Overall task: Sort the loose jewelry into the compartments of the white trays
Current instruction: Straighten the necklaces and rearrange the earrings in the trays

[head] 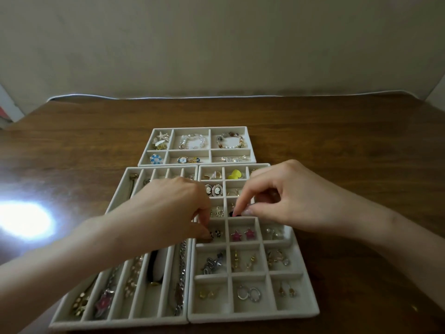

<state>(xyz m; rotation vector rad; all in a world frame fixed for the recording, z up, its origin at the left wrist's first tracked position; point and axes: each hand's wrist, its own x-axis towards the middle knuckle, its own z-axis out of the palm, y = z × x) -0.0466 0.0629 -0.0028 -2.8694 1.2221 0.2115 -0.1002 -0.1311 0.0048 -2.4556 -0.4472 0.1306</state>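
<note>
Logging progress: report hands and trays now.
Left hand at black-and-white earrings, grip unclear. Right hand pinches small dark piece over grid tray. Nothing in the way.

No readable text, label, number or brand on the white trays (252,317) or jewelry (236,235)

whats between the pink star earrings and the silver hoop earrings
In the head view, one compartment holding gold dangling earrings lies between the pink star earrings and the silver hoop earrings.
</note>
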